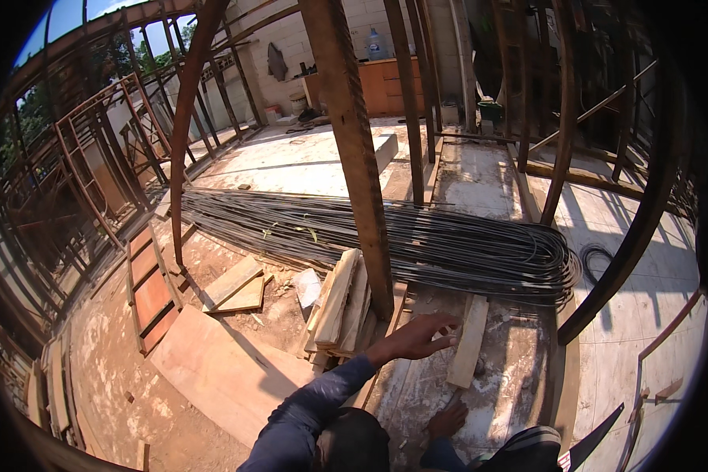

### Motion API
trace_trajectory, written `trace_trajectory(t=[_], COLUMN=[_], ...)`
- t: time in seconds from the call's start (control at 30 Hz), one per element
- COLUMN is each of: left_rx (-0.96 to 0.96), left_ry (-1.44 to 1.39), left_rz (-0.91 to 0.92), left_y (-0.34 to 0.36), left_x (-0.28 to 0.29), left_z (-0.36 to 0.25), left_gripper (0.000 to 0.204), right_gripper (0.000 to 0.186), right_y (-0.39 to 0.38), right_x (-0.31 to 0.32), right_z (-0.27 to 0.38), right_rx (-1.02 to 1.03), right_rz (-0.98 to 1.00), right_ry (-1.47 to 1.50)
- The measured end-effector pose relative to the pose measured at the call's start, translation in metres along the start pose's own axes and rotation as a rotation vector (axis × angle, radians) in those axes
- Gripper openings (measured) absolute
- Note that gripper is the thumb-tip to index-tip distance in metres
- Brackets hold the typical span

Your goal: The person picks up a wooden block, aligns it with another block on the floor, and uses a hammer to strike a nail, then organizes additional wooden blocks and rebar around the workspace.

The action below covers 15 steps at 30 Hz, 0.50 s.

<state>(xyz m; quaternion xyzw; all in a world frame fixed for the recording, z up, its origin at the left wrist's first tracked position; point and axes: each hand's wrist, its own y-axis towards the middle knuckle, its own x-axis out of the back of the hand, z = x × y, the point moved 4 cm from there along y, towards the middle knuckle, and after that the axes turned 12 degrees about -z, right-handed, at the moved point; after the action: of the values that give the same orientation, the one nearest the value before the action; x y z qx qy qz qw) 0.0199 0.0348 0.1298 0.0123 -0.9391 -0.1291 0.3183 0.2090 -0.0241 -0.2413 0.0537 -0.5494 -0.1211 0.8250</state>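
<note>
Over a loose pale plank (471,330), my left hand (429,337) reaches out with its fingers apart and slightly bent, holding nothing. It is just right of a stack of rough boards (334,303) at the foot of a leaning timber post (342,110). Beyond lies a long bundle of looped dark steel rods (480,252). Below the plank is what looks like a bare foot (447,418). A dark blade (598,433), apparently a saw, shows at lower right; I cannot make out my right hand.
A plywood sheet (228,370) and red-brown panel frame (148,287) lie left. More timber posts (566,157) stand around, with scaffolding frames (94,157) at left. A wooden cabinet (389,86) with a water bottle (376,46) stands behind. Tiled floor (629,362) is at right.
</note>
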Motion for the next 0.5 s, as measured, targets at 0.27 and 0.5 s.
trace_trajectory(t=[0.27, 0.5], left_rx=[-0.102, 0.19], left_ry=[0.192, 0.457], left_rz=[0.253, 0.684], left_y=[-0.02, -0.064], left_x=[-0.105, -0.126], left_z=[0.056, 0.165], left_gripper=[0.054, 0.059], right_gripper=[0.048, 0.043], right_y=[0.094, 0.271], right_x=[0.023, 0.127], right_z=[-0.027, 0.044], right_rx=[-0.448, -0.215], right_rz=[-0.35, -0.683], right_ry=[0.19, 0.394])
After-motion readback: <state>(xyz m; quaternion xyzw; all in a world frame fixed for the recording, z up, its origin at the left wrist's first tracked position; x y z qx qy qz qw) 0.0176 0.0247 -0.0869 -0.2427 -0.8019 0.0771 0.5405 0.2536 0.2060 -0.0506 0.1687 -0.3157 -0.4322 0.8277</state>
